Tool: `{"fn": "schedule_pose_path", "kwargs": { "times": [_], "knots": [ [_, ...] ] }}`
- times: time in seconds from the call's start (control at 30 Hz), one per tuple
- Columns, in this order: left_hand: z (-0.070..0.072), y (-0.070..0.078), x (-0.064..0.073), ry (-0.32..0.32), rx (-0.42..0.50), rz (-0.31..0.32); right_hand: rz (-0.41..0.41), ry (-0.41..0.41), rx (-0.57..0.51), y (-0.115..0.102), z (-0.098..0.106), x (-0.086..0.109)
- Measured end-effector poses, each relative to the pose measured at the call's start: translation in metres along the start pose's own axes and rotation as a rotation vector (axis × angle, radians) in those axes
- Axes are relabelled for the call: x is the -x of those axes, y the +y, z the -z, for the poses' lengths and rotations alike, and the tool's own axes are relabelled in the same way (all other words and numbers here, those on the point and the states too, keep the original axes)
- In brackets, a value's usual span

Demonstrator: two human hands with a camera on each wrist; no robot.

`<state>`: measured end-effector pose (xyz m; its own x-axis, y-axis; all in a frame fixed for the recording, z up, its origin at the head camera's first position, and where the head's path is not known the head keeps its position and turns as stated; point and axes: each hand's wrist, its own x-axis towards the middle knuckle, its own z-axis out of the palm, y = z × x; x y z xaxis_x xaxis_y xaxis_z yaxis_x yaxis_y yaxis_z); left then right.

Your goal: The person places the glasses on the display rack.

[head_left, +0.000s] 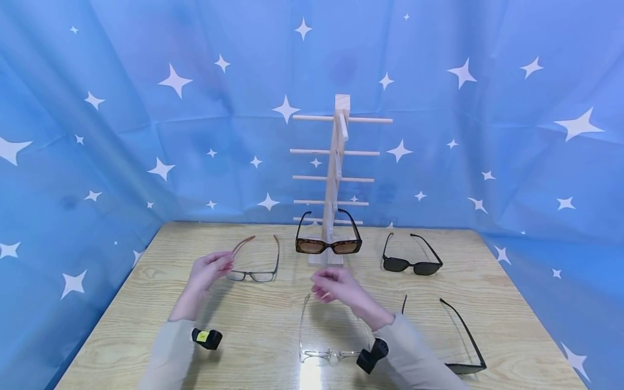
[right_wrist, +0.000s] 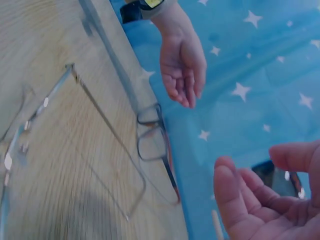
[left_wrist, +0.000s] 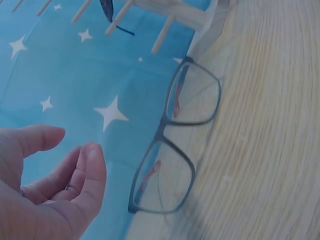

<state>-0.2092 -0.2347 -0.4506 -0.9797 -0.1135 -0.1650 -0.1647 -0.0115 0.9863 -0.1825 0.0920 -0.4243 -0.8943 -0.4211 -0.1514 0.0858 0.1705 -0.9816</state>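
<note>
My left hand (head_left: 208, 273) hovers beside dark-framed glasses with reddish-brown temples (head_left: 263, 277), overlapping one temple in the head view. In the left wrist view its thumb and fingers are apart with nothing between them, and the glasses (left_wrist: 161, 131) stand lenses forward on the table. My right hand (head_left: 341, 290) is above clear glasses with thin metal temples (head_left: 317, 354). Its thumb and loosely bent fingers (right_wrist: 231, 185) hold nothing. Just beyond it, tortoiseshell sunglasses (head_left: 310, 247) sit low on the wooden display rack (head_left: 333, 179), lenses facing me.
Black sunglasses (head_left: 426, 268) lie at the right rear of the table. Another dark pair (head_left: 465, 369) lies at the front right, partly behind my right sleeve. The rack's upper rods (head_left: 312, 151) carry no glasses. A blue star-patterned curtain (head_left: 234, 141) surrounds the wooden table (head_left: 146, 303).
</note>
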Motion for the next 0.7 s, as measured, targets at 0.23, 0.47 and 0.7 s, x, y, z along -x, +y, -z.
{"fn": "schedule_pose_path", "kwargs": {
  "times": [0.23, 0.47, 0.7],
  "knots": [
    [0.012, -0.003, -0.006, 0.048, 0.005, 0.018, 0.026, -0.024, 0.038, 0.0, -0.02, -0.015],
    [0.02, -0.008, -0.013, 0.085, -0.019, 0.036, 0.022, -0.03, 0.061, -0.001, -0.033, -0.03],
    [0.024, -0.012, -0.02, 0.105, -0.066, 0.064, -0.012, -0.019, 0.09, 0.001, -0.046, -0.048]
  ]
}}
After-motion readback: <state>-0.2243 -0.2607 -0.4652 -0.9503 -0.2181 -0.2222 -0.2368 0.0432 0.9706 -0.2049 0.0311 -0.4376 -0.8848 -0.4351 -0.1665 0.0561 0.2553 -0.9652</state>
